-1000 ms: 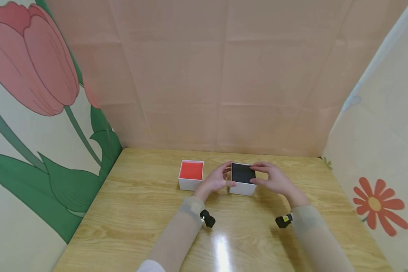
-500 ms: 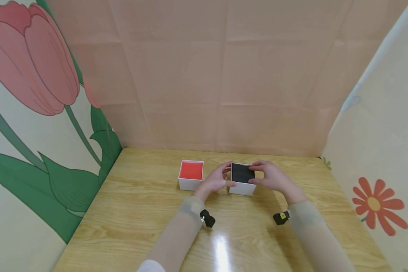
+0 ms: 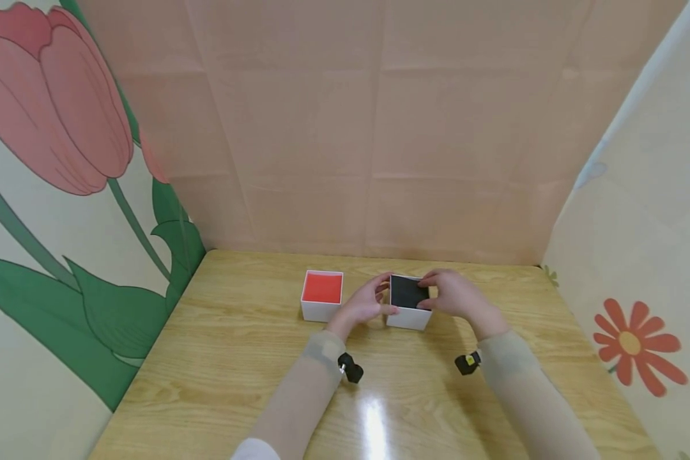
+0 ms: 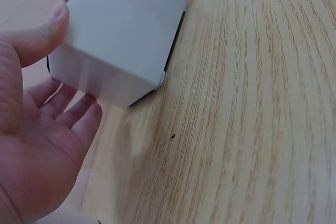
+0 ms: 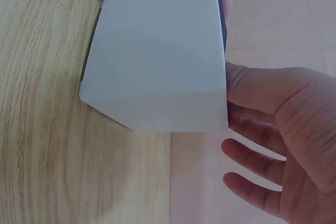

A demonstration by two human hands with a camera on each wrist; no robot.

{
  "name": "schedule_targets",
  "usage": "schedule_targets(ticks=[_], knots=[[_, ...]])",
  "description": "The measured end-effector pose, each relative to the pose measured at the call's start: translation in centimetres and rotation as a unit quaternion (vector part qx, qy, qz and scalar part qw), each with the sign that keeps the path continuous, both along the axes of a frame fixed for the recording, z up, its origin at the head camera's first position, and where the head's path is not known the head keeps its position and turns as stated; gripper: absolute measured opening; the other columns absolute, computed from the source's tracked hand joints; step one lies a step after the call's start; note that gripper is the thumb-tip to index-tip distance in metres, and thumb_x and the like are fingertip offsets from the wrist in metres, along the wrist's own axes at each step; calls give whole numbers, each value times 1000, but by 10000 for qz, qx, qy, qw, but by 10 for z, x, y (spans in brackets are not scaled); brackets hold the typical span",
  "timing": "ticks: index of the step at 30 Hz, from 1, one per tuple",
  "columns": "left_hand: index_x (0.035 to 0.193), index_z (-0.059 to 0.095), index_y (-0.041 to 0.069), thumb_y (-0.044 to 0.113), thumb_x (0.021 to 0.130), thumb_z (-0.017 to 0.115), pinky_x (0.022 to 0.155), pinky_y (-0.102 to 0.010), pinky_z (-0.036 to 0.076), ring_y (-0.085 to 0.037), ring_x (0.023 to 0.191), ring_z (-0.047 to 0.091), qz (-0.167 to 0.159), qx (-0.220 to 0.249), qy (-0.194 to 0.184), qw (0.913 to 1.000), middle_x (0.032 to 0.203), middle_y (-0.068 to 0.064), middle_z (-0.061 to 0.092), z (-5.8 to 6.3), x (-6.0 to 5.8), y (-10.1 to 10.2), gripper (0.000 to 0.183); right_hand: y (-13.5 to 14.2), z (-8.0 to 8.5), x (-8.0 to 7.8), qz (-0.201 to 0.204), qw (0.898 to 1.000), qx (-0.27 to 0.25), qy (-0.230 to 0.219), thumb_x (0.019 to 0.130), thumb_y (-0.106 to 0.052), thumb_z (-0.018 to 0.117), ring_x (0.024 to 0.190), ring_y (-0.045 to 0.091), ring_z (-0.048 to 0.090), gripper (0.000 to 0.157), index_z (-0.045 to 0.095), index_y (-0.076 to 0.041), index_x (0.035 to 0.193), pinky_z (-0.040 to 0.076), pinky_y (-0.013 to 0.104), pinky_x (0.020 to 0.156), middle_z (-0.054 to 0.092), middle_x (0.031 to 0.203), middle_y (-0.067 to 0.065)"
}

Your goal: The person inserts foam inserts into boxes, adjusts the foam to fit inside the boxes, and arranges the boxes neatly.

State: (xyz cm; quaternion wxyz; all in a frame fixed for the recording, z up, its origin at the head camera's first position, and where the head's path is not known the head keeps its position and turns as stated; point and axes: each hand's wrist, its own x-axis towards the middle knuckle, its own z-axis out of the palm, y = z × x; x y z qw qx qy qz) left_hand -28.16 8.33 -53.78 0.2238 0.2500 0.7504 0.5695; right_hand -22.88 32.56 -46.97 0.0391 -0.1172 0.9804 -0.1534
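A square white box (image 3: 408,319) stands on the table, its top filled by a black insert (image 3: 407,292). My left hand (image 3: 363,305) holds the box at its left side, thumb at the near corner and fingers behind. In the left wrist view that thumb (image 4: 58,22) rests at the rim. My right hand (image 3: 459,299) reaches over the right rim, thumb and fingertips apart on the black surface. The right wrist view shows its thumb (image 5: 247,85) passing behind the rim, tip hidden, with two lower fingers extended. There a strip of black (image 5: 223,30) shows beyond the rim.
To the left stands a second white box (image 3: 321,312) with a red top (image 3: 323,288), close to my left wrist. The wooden table (image 3: 236,370) ends at a pinkish backdrop (image 3: 374,160). Flower-printed hangings (image 3: 638,255) flank both sides.
My right hand has shifted slightly left, its thumb and fingertips sliding further over the black insert. The left hand keeps its hold on the box, which has barely moved.
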Motion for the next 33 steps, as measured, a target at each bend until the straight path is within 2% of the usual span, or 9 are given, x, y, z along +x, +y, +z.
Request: schedule_targets(ticks=[9, 15, 19, 24, 28, 33], knots=[[169, 34, 15, 12, 89, 90, 123, -36, 36, -26, 153, 42, 39, -54, 4, 10000, 170, -2, 40, -3, -3, -2, 98, -12, 7, -7, -84, 9993, 355, -119, 84, -31, 94, 119, 40, 67, 49, 80, -5, 123, 53, 62, 102, 71, 131, 17], [169, 34, 13, 11, 89, 89, 123, -36, 36, -26, 153, 43, 75, -17, 58, 10000, 169, -3, 41, -3, -4, -1, 97, -14, 10, -7, -4, 9987, 501, 13, 83, -31, 95, 118, 39, 67, 48, 81, -6, 121, 53, 61, 101, 72, 129, 15], [169, 34, 12, 9, 89, 89, 123, -37, 36, -27, 153, 43, 67, 8, 82, 9999, 167, -5, 43, -3, -2, -2, 97, -15, 8, -4, 216, 9986, 337, 337, 84, -36, 93, 119, 41, 67, 53, 79, -6, 125, 53, 62, 100, 72, 130, 16], [168, 33, 10, 8, 90, 88, 123, -38, 36, -29, 153, 43, 13, 110, 123, 9999, 165, -8, 45, -3, -1, -2, 95, -20, 0, -6, 530, 9961, -176, 687, 89, -43, 88, 122, 40, 66, 60, 75, -6, 135, 54, 60, 101, 69, 136, 18], [168, 33, 9, 8, 91, 87, 124, -39, 36, -30, 153, 42, -20, 146, 150, 9998, 167, -9, 43, -3, 0, -1, 95, -26, -6, -9, 727, 9937, -518, 685, 94, -40, 85, 122, 39, 67, 59, 71, -4, 139, 54, 58, 102, 66, 140, 19], [168, 33, 7, 4, 91, 85, 124, -37, 36, -29, 154, 41, -96, 267, 175, 9994, 167, -9, 41, -4, 0, 1, 93, -31, -8, -8, 862, 9928, -563, 616, 95, -36, 85, 118, 38, 68, 57, 71, -1, 138, 55, 57, 99, 66, 136, 19]])
